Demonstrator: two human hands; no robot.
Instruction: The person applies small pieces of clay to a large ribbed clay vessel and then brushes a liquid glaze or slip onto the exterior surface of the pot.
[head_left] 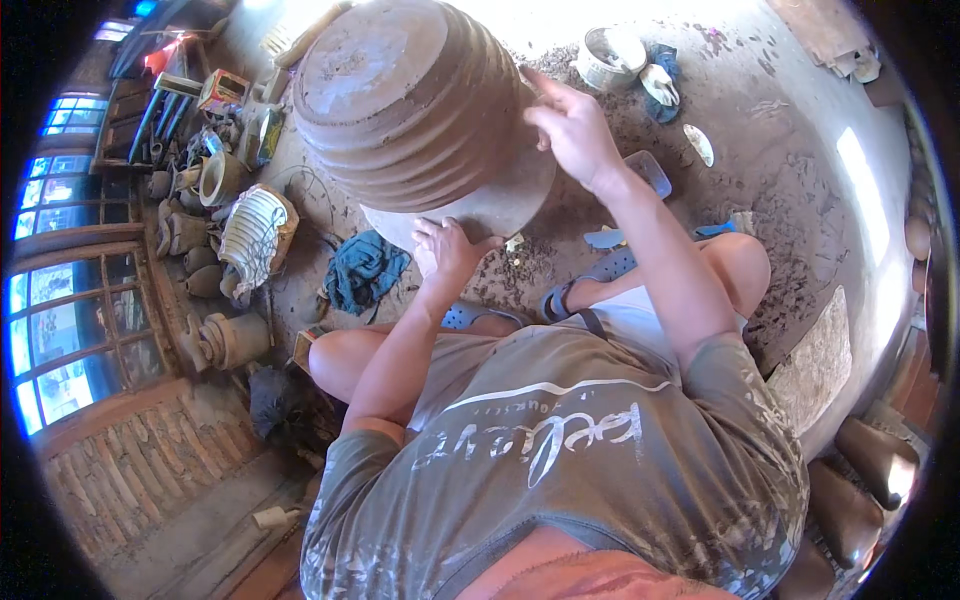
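A large brown clay pot (430, 130) with ridged sides stands on a pale round wheel head (530, 185). A flat, paler disc of clay faces up at its top. My left hand (445, 250) lies on the wheel head's near edge, fingers spread and holding nothing. At the pot's right side is my right hand (575, 130), its index finger stretched out to the clay wall. The other fingers of that hand are partly bent, with nothing seen in them. A crumpled teal cloth (365, 272) lies on the floor left of the wheel.
Right of the wheel are a bucket (610, 58), a dark blue cloth (663, 75) and a clear plastic tub (650, 175). Small pots (222, 180) and a basket (258, 240) crowd the left, near windows. Clay crumbs litter the floor; my bent legs flank the near side.
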